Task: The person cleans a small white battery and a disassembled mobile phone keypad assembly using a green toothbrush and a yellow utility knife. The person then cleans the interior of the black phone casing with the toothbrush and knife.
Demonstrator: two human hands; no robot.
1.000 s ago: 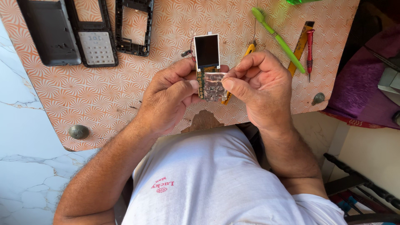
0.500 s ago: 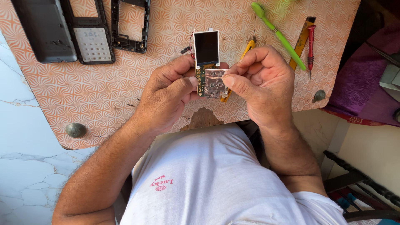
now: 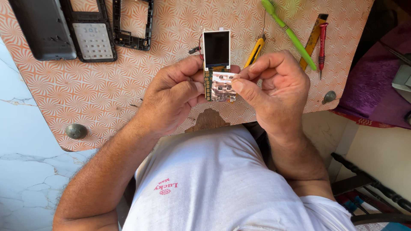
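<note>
A bare phone circuit board (image 3: 217, 81) with its small dark screen (image 3: 216, 50) upright is pinched from both sides by the left hand (image 3: 173, 96) and right hand (image 3: 274, 87) above the near edge of the orange patterned table (image 3: 85, 98), phone casings (image 3: 87, 32) lying far left, tools (image 3: 317, 38) far right.

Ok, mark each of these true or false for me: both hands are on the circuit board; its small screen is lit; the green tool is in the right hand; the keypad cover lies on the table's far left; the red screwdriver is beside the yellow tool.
1. Both hands hold the circuit board. True: left hand and right hand grip it from either side.
2. Its screen is lit. False: it is dark.
3. The right hand holds the green tool. False: it lies on the table.
4. The keypad cover lies far left. True.
5. The red screwdriver lies beside the yellow tool. True.
</note>
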